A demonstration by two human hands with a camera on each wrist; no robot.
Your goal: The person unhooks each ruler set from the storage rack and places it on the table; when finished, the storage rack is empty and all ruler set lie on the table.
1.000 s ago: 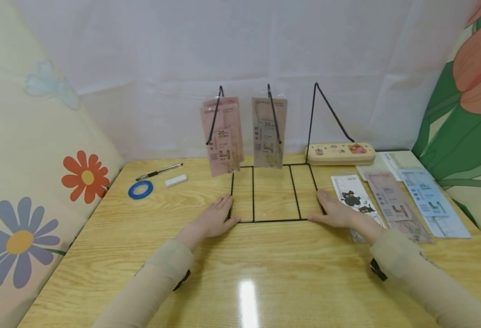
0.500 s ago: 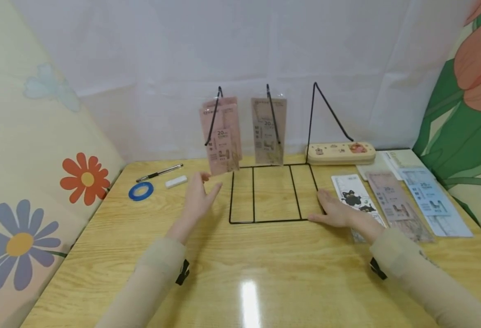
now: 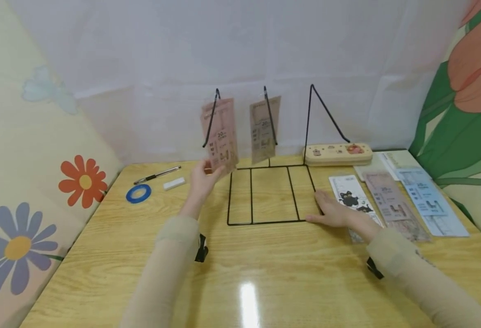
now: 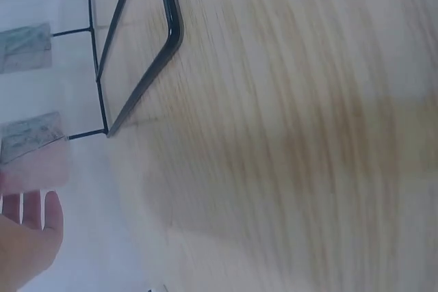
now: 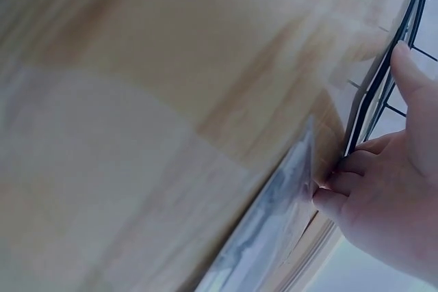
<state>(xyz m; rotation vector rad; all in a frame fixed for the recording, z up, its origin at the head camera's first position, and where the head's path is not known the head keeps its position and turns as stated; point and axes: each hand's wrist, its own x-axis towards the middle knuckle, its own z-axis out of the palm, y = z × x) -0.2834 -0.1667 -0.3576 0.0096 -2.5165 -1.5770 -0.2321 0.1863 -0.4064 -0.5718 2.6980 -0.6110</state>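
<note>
Containers: pink packs [image 3: 225, 141], clear film w/ pink printed card inside, hang overlapping from the L hook of the rack [image 3: 273, 222]; a grey pack [image 3: 261, 134] hangs tilted on the mid hook. On the table [image 3: 240, 259], R of the rack, lie a cat pack [image 3: 349, 184] (white, black cats printed on it), a mauve pack [image 3: 388, 196] and a blue pack [image 3: 425, 196], side by side at a slant. The case [image 3: 338, 157], lid down, contents hidden, lies by the rack's rear R corner, next to pale pads [image 3: 392, 159].

Hands: L hand [image 3: 202, 182] is raised to the lower end of the pink packs, thumb apart from the fingers, touching; whether it pinches, can't tell. R hand [image 3: 332, 212] rests on the R side of the rack's base, thumb spread wide along the front bar, fingers at the side bar.

Materials, shapes: rack = thin black wire, rectangular base w/ cross-bars, bent hooks above. Table = glossy, streaked wood grain. Case = cream, oblong, rounded ends, w/ small pictures. At L: tape [image 3: 138, 200], a flat blue ring; pen [image 3: 157, 175], slim, black grip; eraser [image 3: 174, 183], white block. Rear: cloth [image 3: 240, 45], white, lightly creased.
</note>
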